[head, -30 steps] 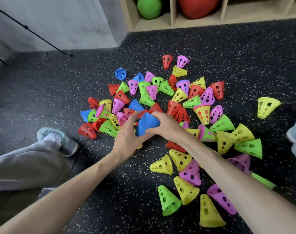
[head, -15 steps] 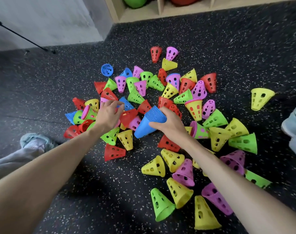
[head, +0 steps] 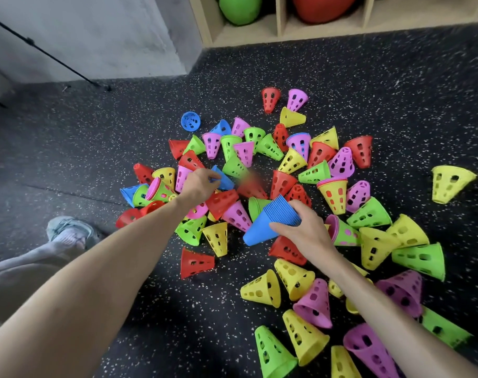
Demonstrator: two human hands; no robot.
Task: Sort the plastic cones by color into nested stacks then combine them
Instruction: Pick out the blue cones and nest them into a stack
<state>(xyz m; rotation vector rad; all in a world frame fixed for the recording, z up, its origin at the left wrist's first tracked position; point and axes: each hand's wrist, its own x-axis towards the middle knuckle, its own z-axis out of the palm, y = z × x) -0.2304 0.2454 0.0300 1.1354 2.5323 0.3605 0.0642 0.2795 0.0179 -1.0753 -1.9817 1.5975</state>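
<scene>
**Blue stack in the right hand, left hand on a loose blue cone**

The right hand (head: pixel 304 231) grips a nested blue stack (head: pixel 273 219) lying on its side, narrow end toward the lower left, fingers curled around its rims. The left hand (head: pixel 201 184) pinches 1 blue cone (head: pixel 223 179) in the pile; its fingertips are partly hidden behind it. A red blur (head: pixel 250 184) beside that cone is too smeared to make out. Loose cones cover the speckled floor (head: pixel 177 309); several at the bottom edge are cut off.
</scene>
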